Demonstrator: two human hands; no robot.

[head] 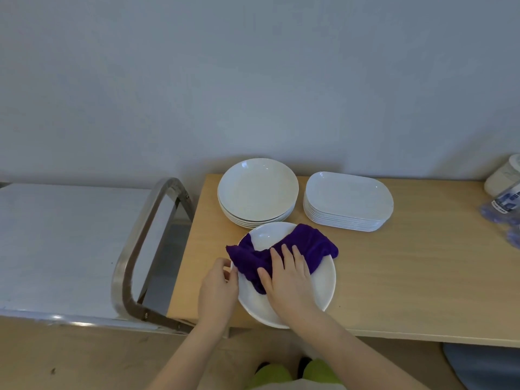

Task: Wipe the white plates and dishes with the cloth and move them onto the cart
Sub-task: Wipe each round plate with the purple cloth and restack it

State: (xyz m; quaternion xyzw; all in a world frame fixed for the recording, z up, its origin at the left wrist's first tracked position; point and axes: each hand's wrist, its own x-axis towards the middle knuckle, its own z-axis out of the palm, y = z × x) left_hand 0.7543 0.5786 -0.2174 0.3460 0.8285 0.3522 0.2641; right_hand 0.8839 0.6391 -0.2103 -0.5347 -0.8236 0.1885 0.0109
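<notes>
I see the round white plate (323, 285) at the wooden table's (408, 277) near edge, purple cloth (270, 257) draped across it. My right hand (289, 280) presses the cloth flat-fingered; my left hand (218, 288) pinches the plate's left rim. Behind the plate sit stacked round plates (257, 190) and oblong dishes (349, 198); left of it, the steel cart (56, 243).

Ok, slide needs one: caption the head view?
Right hand presses purple cloth on plate; left hand steadies its rim.
</notes>
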